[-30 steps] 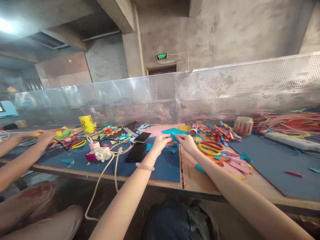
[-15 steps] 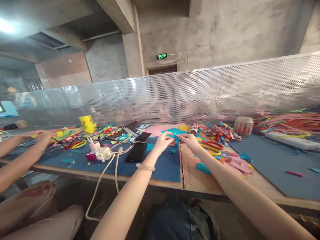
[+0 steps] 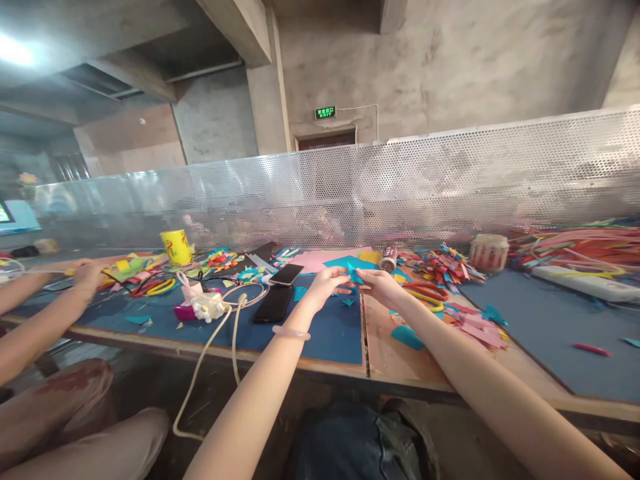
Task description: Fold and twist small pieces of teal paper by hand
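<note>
A small folded piece of blue paper point(image 3: 355, 273) is held up between my two hands, over the table. My left hand point(image 3: 325, 288), with a pale bangle point(image 3: 291, 333) on its wrist, pinches the paper's left side. On the right side, the fingertips of my right hand point(image 3: 381, 287) close on the same piece. Beneath the hands a blue scrap point(image 3: 349, 303) lies on the dark blue mat point(image 3: 325, 340). Pink sheets point(image 3: 320, 261) spread behind them. Just beyond my right hand a brown can point(image 3: 388, 259) leans at a tilt.
Two phones point(image 3: 273, 304) and a white power strip with cables point(image 3: 206, 307) lie left. A yellow cup point(image 3: 177, 247) stands farther back. Paper scraps point(image 3: 483, 328), a glass jar point(image 3: 489, 253) and another power strip point(image 3: 583, 281) are right. Another person's hand point(image 3: 89, 275) works at far left.
The blue paper has turned a little between my fingers and shows more of its folded shape. My right fingers have shifted slightly around it. The view has barely moved.
</note>
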`<state>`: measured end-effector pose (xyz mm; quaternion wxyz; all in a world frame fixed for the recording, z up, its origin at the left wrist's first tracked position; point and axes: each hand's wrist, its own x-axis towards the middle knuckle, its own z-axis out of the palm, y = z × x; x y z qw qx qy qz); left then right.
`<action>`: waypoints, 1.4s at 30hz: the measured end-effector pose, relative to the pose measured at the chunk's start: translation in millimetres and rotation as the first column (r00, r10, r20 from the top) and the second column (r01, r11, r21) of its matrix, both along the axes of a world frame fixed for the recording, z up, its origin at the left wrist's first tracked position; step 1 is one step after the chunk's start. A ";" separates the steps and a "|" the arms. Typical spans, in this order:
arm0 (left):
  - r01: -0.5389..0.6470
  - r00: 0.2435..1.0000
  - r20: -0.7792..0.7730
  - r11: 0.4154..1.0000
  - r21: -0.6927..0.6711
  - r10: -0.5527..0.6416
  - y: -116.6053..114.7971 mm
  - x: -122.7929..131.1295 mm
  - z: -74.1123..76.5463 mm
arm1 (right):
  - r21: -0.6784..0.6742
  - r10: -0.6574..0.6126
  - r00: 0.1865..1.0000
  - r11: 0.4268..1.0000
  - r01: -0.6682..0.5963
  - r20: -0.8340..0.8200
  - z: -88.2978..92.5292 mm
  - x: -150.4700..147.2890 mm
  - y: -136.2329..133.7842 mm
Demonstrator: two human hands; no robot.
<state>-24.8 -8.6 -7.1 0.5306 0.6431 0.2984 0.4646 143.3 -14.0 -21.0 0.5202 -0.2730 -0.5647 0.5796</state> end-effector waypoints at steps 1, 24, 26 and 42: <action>0.006 1.000 0.004 1.000 0.000 -0.006 0.0 -0.2 -0.3 | -0.003 0.002 1.000 1.000 -0.002 0.002 0.0 0.6 0.3; -0.092 0.996 0.004 0.996 0.013 0.092 1.7 1.2 -1.9 | 0.246 -0.260 0.924 0.950 0.193 0.280 2.6 -3.4 -1.4; -0.084 0.996 0.007 0.996 0.008 0.084 2.7 0.9 -2.7 | 0.232 -0.279 0.924 0.947 0.221 0.260 0.9 -4.0 0.1; -0.010 1.000 -0.030 0.999 -0.040 0.009 5.2 -0.9 -6.7 | 0.157 -0.270 0.951 0.956 0.247 0.150 -0.9 -4.4 3.7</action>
